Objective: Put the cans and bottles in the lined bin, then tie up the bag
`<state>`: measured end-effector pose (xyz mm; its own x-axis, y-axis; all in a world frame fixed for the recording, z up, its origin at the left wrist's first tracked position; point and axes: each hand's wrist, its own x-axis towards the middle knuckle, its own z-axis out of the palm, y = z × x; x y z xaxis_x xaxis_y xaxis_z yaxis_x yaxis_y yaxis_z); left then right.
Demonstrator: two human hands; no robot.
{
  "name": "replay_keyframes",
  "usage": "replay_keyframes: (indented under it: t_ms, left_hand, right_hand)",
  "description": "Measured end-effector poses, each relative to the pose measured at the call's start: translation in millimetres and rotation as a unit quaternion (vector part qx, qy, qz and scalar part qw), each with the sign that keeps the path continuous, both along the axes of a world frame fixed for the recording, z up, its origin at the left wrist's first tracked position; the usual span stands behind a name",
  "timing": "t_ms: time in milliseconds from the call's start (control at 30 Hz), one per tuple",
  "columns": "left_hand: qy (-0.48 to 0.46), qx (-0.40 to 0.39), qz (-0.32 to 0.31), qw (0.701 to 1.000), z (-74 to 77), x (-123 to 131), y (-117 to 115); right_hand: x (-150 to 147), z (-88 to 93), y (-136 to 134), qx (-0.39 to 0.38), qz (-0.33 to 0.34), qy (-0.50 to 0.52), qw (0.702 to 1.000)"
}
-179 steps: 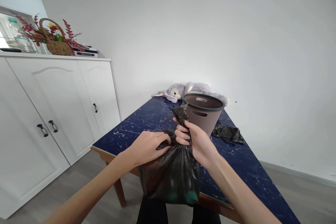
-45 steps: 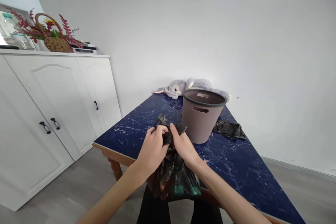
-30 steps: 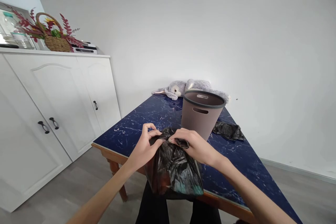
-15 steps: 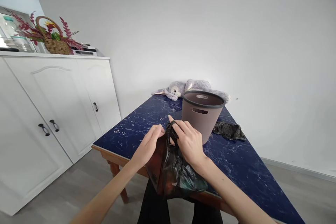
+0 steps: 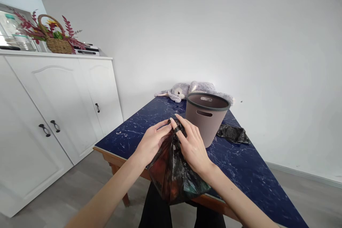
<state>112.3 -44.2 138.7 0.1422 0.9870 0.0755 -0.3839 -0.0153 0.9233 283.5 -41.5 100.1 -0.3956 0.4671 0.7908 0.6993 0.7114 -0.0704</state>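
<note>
A filled black garbage bag (image 5: pixel 179 178) rests at the near edge of the table, with reddish and greenish contents showing through the thin plastic. Its gathered neck is between my two hands. My left hand (image 5: pixel 152 140) pinches the top of the bag from the left, fingertips close to the other hand's. From the right, my right hand (image 5: pixel 193 146) has its fingers bent around the bunched plastic, and a dark band circles one finger. Just beyond it stands an upright brownish trash can (image 5: pixel 203 124) with a dark rim and cut-out handles. The neck itself is partly hidden by my fingers.
On the blue marbled table (image 5: pixel 248 174), a crumpled black plastic bag (image 5: pixel 233 134) lies right of the can. A grey plush rabbit (image 5: pixel 203 86) lies along the back. At left, a white cabinet (image 5: pixel 56 103) carries a flower basket (image 5: pixel 58 44) and a plastic bottle (image 5: pixel 20 35).
My hands have come closer together at the bag's neck, and the left fingertips now meet the right ones. The trash can and the other things on the table stay put.
</note>
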Motion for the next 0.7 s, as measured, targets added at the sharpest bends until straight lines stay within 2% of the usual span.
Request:
replay_keyframes:
  t_ms: [167,267,367,433,533,700]
  left_hand:
    - [-0.005,0.009,0.09,0.996,-4.0,-6,9]
    - [0.011,-0.008,0.104,0.994,-9.9,-14,12]
    - [0.007,-0.036,0.088,0.995,-21.5,-27,15]
    - [0.003,-0.061,0.083,0.995,-30.7,-38,18]
    - [0.019,-0.095,0.106,0.99,-41.5,-53,21]
    - [0.026,-0.111,0.147,0.983,-43.4,-58,19]
  right_hand:
    - [11,-2.4,-1,-0.007,0.035,-0.037,0.999]
    - [27,-8.5,-5,-0.008,0.08,-0.068,0.994]
    - [50,-18.1,-12,-0.03,0.104,-0.09,0.99]
    - [64,-26.1,-18,-0.044,0.095,-0.085,0.991]
    - [80,-38.7,-26,-0.062,0.069,-0.073,0.993]
    - [89,-47.2,-22,-0.139,0.046,-0.079,0.986]
